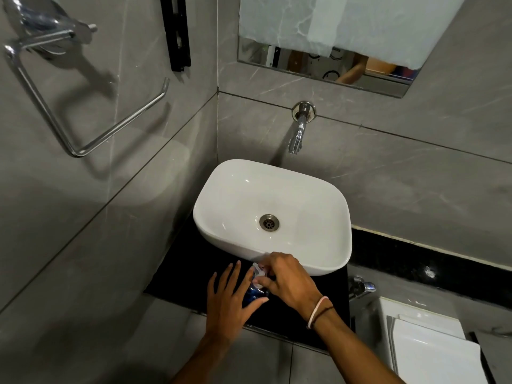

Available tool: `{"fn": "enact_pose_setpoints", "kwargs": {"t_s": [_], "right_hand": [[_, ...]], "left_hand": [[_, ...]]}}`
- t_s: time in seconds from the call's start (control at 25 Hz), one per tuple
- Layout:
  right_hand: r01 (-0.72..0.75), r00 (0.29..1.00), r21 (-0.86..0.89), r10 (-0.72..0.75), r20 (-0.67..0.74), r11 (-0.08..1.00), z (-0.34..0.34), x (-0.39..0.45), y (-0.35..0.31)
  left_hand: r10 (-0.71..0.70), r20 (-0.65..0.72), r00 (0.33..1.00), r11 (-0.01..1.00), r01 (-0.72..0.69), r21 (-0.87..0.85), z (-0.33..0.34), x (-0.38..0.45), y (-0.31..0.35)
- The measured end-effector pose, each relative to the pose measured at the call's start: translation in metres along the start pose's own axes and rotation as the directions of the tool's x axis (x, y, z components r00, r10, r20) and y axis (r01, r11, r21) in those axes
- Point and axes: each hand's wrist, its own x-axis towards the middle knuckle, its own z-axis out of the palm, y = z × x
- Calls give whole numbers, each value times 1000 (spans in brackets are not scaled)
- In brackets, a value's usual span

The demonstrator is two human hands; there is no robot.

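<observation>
A small blue bottle (253,293) with a white pump top (259,273) stands on the black counter (194,273) just in front of the white basin (277,195). My left hand (230,297) lies against the bottle's left side with straight, spread fingers and the thumb under its body. My right hand (288,278) comes from the right and its fingers curl round the white pump top. Most of the bottle is hidden between the two hands.
A chrome tap (297,131) juts from the grey tiled wall above the basin. A chrome towel ring (83,126) hangs on the left wall. A mirror (332,51) is above. A white toilet cistern (432,347) and a small wall valve (363,286) are at the lower right.
</observation>
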Motion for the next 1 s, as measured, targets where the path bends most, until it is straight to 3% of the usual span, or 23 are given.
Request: {"fn": "enact_pose_setpoints", "kwargs": {"t_s": [0.12, 0.36, 0.84, 1.0], "right_hand": [[143, 983, -51, -136, 125, 988, -5, 4, -2], [264, 952, -90, -245, 181, 960, -9, 7, -2], [299, 949, -71, -288, 128, 952, -5, 3, 3], [151, 988, 79, -154, 25, 985, -2, -8, 20]], "left_hand": [[-23, 31, 999, 1000, 23, -2, -1, 1, 2], [-32, 72, 997, 999, 32, 4, -4, 0, 1], [-32, 46, 998, 999, 32, -14, -4, -2, 2], [-31, 60, 998, 997, 35, -62, -6, -3, 2]]}}
